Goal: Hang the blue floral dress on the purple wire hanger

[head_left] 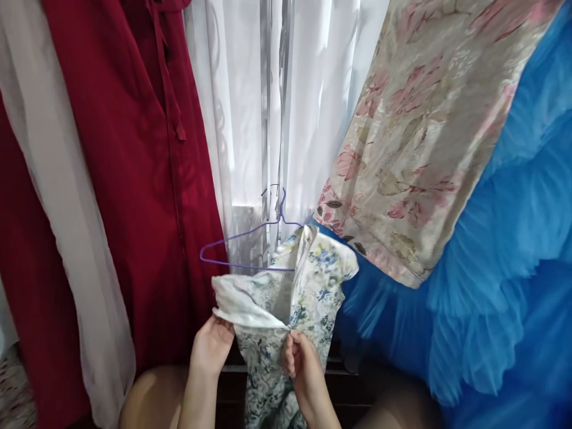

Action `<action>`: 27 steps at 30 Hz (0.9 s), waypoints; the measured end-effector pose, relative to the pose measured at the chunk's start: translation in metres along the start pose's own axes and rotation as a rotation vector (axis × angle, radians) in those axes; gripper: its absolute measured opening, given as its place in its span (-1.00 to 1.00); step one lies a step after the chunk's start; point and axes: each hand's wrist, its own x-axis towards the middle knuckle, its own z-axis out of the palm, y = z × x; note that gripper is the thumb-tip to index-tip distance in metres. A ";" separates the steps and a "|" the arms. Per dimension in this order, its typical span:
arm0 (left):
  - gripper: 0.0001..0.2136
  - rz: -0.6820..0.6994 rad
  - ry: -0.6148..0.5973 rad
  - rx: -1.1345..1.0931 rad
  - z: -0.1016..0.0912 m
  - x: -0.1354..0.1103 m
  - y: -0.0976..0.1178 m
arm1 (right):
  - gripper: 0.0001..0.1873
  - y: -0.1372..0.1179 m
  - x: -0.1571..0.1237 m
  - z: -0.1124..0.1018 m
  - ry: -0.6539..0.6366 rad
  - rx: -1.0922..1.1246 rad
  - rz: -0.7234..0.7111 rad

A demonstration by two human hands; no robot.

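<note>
A white floral dress hangs by one shoulder from a purple wire hanger, whose left arm is bare. The back or front opening of the dress gapes in a V down to about its waist. My right hand pinches the cloth at the bottom of that opening, by what looks like a zipper end. On the other side, my left hand is at the edge of the loose shoulder part, its fingers tucked behind the fabric and mostly hidden.
Dark red garments and a pale sheer cloth hang at the left. To the right are a beige garment with pink flowers and a ruffled blue tulle dress. White curtains form the background.
</note>
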 end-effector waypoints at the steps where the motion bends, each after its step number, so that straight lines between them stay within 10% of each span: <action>1: -0.72 -0.033 0.022 -0.003 -0.005 -0.003 -0.008 | -0.63 0.001 0.002 -0.011 0.049 0.097 0.007; 4: -0.77 -0.053 0.020 0.047 -0.004 -0.011 -0.026 | -0.63 -0.008 0.007 -0.038 0.209 0.243 0.000; 8: -0.92 0.041 -0.331 0.189 0.016 -0.039 -0.043 | -0.59 -0.020 0.000 -0.047 0.336 -0.033 -0.142; 15: -0.83 0.174 -0.839 0.938 0.045 -0.110 -0.078 | -0.64 -0.044 -0.040 -0.022 0.008 -0.935 -0.518; 21: -0.79 0.369 -0.882 1.209 0.055 -0.120 -0.084 | -0.66 -0.066 -0.071 -0.029 -0.188 -0.845 0.050; 27: -0.41 -0.104 -1.096 1.226 0.006 -0.124 -0.092 | -0.44 -0.099 -0.101 -0.035 -0.202 -0.370 0.292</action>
